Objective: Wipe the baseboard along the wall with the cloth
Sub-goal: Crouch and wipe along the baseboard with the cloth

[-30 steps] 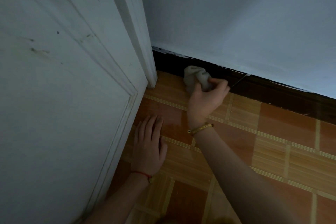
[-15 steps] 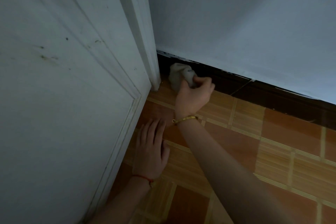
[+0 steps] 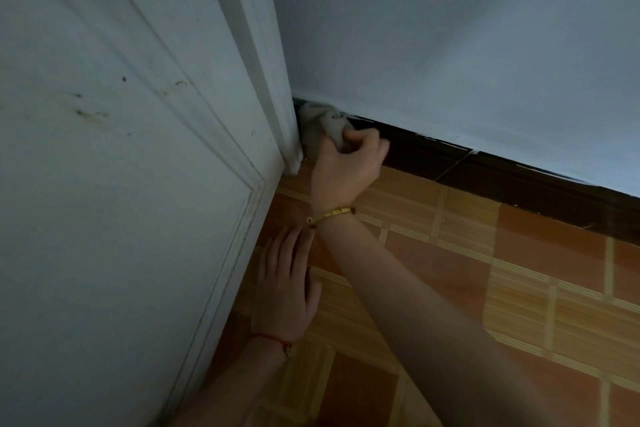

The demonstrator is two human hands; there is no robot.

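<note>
- The right hand (image 3: 348, 163) has its fingers curled tight round a bunched grey cloth (image 3: 320, 130), gripped as a wad, I'd say so there is a firm pad to press with rather than a loose flap
- The cloth is pushed into the very corner where the dark baseboard (image 3: 485, 170) meets the white door trim (image 3: 277, 107), touching both; that end spot looks like where a wipe along the wall would begin or finish
- The left hand (image 3: 287, 291) lies flat on the floor (image 3: 519, 288) with fingers straight and together, holding nothing; it seems to be propping up the person's weight while they lean low
- It sits just beside the white door (image 3: 121, 201), well back from the cloth, out of the wiping path
- A gold bracelet (image 3: 332, 213) circles the right wrist, a red string (image 3: 273, 341) the left
- The baseboard runs off to the right under the pale wall (image 3: 450, 45), a long dark strip beyond the cloth
</note>
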